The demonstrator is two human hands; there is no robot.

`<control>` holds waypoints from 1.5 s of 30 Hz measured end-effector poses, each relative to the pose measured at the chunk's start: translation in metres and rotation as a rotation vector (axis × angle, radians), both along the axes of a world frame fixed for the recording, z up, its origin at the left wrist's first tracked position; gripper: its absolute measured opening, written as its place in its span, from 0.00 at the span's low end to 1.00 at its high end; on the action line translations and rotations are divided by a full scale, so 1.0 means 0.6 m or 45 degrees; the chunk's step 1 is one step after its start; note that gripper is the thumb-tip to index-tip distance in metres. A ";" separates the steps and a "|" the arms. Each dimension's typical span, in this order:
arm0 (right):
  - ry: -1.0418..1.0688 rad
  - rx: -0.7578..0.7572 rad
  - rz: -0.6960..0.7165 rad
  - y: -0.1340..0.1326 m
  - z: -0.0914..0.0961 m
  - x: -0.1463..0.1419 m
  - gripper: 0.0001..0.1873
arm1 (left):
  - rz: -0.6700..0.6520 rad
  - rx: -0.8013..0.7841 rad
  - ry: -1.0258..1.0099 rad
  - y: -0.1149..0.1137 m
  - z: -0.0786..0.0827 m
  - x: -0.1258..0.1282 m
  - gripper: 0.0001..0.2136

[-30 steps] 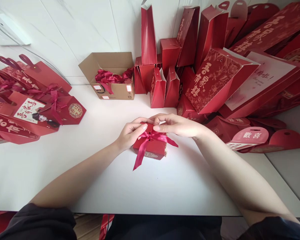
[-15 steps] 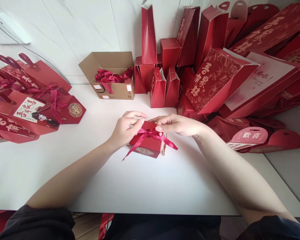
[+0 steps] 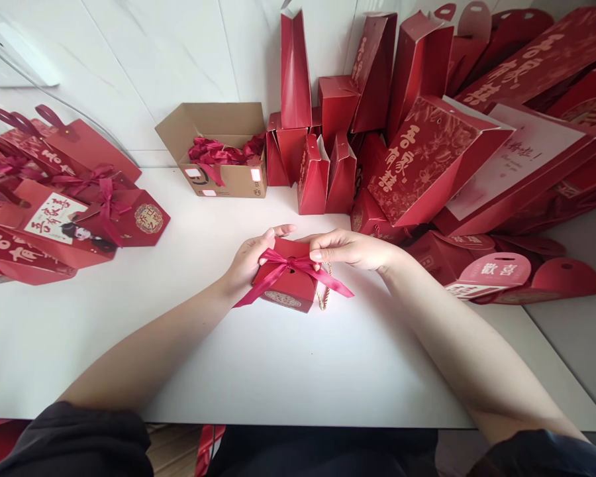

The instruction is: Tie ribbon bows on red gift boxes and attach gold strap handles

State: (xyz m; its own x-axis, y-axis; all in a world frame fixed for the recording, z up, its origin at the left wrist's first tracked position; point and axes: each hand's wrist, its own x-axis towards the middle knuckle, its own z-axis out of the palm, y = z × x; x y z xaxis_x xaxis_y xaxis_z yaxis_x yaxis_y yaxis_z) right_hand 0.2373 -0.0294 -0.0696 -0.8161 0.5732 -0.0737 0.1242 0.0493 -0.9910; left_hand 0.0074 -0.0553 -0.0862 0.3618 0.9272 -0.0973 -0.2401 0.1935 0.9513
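Note:
A small red gift box (image 3: 287, 286) sits tilted on the white table (image 3: 298, 371), with a dark pink ribbon (image 3: 293, 266) tied in a bow across its top and a gold cord hanging at its right side. My left hand (image 3: 251, 260) pinches the left loop of the bow, fingers closed on the ribbon. My right hand (image 3: 350, 249) pinches the right loop, thumb and forefinger together. Ribbon tails trail down to the left and right of the box.
A brown cardboard carton (image 3: 223, 149) with loose pink ribbons stands at the back. Red folded gift boxes (image 3: 322, 172) and large red bags (image 3: 427, 159) pile up at the back right. Finished ribboned red boxes (image 3: 79, 205) lie at the left. Flat red box blanks (image 3: 501, 271) rest on the right.
Both hands pulled the bow's loops outward. The box turned and shifted slightly left and back, and the left ribbon tail swung from hanging down to pointing left.

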 end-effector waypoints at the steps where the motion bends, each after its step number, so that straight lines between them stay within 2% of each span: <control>1: 0.005 -0.001 0.001 0.000 -0.001 0.000 0.17 | -0.011 -0.002 -0.042 0.000 -0.002 0.000 0.22; 4: 0.009 -0.004 0.007 0.001 -0.001 0.000 0.17 | -0.029 0.146 0.003 0.002 0.000 -0.004 0.23; 7: 0.006 -0.011 0.016 0.002 -0.002 0.000 0.18 | 0.008 0.284 0.145 0.001 0.005 -0.007 0.20; 11: 0.029 -0.005 0.001 0.001 -0.003 0.001 0.18 | 0.061 0.150 0.064 0.002 -0.001 -0.009 0.20; 13: 0.038 -0.007 -0.002 0.000 -0.004 0.001 0.17 | 0.037 0.077 -0.004 0.004 -0.007 -0.011 0.21; 16: 0.044 -0.011 -0.012 0.000 -0.006 0.001 0.17 | -0.019 0.088 -0.009 0.007 -0.009 -0.012 0.20; 23: 0.123 0.093 -0.212 -0.008 -0.007 -0.021 0.22 | -0.127 0.169 0.257 0.004 0.030 -0.011 0.16; 27: 0.172 0.089 -0.286 -0.008 -0.019 -0.035 0.24 | -0.155 0.238 0.371 0.001 0.041 -0.013 0.11; 32: 0.275 0.052 -0.347 -0.005 -0.032 -0.042 0.23 | -0.232 0.495 0.648 0.005 0.047 -0.017 0.08; 35: 0.339 0.053 -0.368 -0.010 -0.028 -0.045 0.22 | -0.272 0.645 0.790 0.009 0.050 -0.019 0.05; 39: 0.415 -0.021 -0.367 -0.021 -0.020 -0.050 0.19 | -0.279 0.750 0.889 0.004 0.063 -0.024 0.07; 41: 0.422 -0.094 -0.396 -0.024 -0.020 -0.052 0.17 | -0.224 0.798 0.974 -0.007 0.075 -0.027 0.12; 42: 0.414 -0.133 -0.407 -0.025 -0.021 -0.053 0.17 | -0.143 0.813 1.029 -0.015 0.081 -0.029 0.15; 45: 0.385 -0.195 -0.421 -0.023 -0.026 -0.051 0.16 | 0.258 0.775 1.280 -0.043 0.099 -0.038 0.13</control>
